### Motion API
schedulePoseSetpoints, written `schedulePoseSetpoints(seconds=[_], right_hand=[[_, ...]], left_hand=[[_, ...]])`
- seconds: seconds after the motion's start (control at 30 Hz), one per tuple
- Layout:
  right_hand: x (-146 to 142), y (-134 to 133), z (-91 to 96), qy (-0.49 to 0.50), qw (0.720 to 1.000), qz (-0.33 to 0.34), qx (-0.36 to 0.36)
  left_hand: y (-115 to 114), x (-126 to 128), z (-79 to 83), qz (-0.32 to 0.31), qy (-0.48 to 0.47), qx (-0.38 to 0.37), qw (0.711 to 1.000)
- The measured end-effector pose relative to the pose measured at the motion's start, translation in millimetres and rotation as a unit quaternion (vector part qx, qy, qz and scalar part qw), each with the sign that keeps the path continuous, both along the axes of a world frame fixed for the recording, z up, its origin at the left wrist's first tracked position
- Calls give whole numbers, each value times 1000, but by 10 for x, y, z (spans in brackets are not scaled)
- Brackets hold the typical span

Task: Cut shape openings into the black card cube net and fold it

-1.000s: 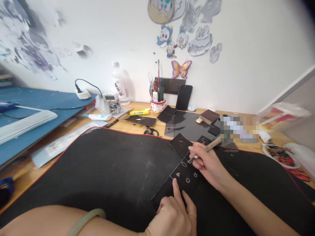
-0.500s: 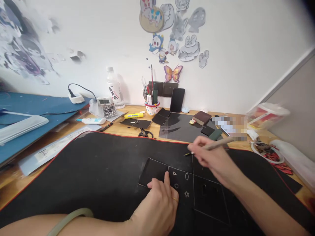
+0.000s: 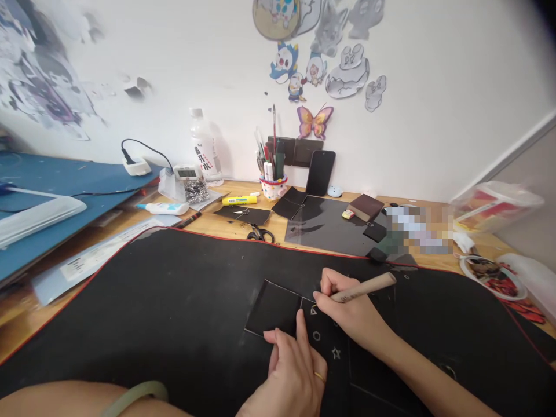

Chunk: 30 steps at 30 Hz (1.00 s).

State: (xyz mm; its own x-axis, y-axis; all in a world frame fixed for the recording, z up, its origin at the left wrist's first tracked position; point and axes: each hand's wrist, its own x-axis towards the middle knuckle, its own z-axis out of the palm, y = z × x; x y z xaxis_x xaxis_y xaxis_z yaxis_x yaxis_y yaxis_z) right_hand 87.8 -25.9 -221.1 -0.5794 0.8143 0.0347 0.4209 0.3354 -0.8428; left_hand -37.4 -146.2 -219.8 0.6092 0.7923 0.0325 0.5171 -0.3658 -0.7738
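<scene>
My right hand grips a thick beige pen with markings on its barrel. Its thin tip is just above a small outlined triangle on black paper; whether it touches cannot be made out. My left hand, wearing a ring, rests with fingers extended on a folded black paper card. The index fingertip lies near the crease. Below the triangle are an outlined hexagon and a star. My right hand partly covers the right side of the paper.
Under the paper is a black mat with red edging. Behind it lie scissors, a yellow glue stick, black paper pieces and an eraser. A pen cup, phone and bottle stand by the wall.
My right hand has moved left and down with the pen, from beyond the oval to the triangle. My left hand keeps its place on the card. The view has shifted slightly.
</scene>
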Motion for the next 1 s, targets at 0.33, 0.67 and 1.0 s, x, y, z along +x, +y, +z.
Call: schedulePoseSetpoints(seconds=[0.33,0.67,1.0], right_hand=[[8,1,-21,-10,1000,-6,3],[-8,-14,-23,-22,999,-1,29],[-13,-11,-15,-23,999,0,27]], left_hand=[[-35,78,-134,28,126,-8,992],[-15,47,-79,-6,121,-10,993],[-21,95,-107,19,137,-13,990]])
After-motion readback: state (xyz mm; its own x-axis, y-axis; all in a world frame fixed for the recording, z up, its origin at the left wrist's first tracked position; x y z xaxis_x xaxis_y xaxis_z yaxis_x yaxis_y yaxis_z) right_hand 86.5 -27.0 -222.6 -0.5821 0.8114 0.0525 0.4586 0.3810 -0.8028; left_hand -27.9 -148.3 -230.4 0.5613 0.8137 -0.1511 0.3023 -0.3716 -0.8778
